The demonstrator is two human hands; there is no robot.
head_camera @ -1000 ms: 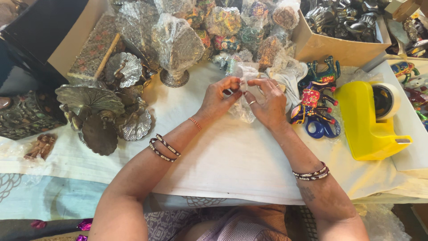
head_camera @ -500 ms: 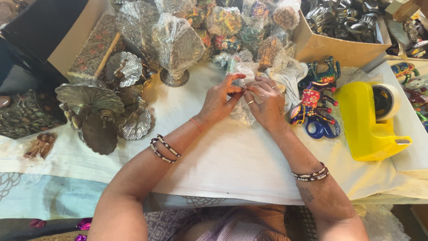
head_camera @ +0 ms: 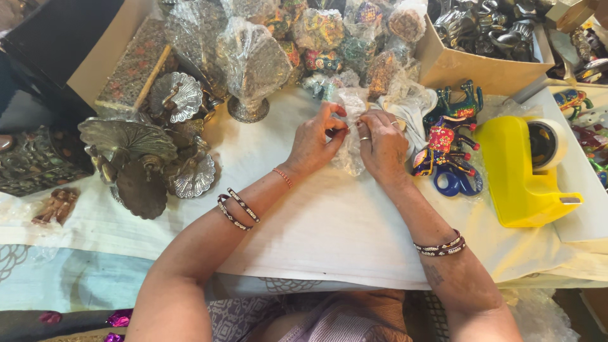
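The small crinkled clear-plastic wrapped bundle (head_camera: pixel 349 136) sits just above the middle of the white cloth-covered table (head_camera: pixel 329 221), pinched between both my hands. My left hand (head_camera: pixel 315 140) closes on it from nine o'clock, thumb and fingertips pressed against the wrap near its top; my right hand (head_camera: pixel 383 144) closes on it from three o'clock, ringed fingers curled over the plastic. What is inside the wrap I cannot tell. At twelve o'clock from the bundle lies a heap of plastic-wrapped ornaments (head_camera: pixel 329 38), with a wrapped silver fan-shaped piece on a round foot (head_camera: pixel 252 69) at eleven. At three o'clock, just beside my right hand, stand small painted animal figurines in red, blue and green (head_camera: pixel 446 142), and past them a yellow tape dispenser with a white roll (head_camera: pixel 522 168). At nine o'clock, well apart, stand dull silver metal peacock figures (head_camera: pixel 145 158). At one o'clock a brown cardboard box (head_camera: pixel 462 66) holds dark metal pieces.
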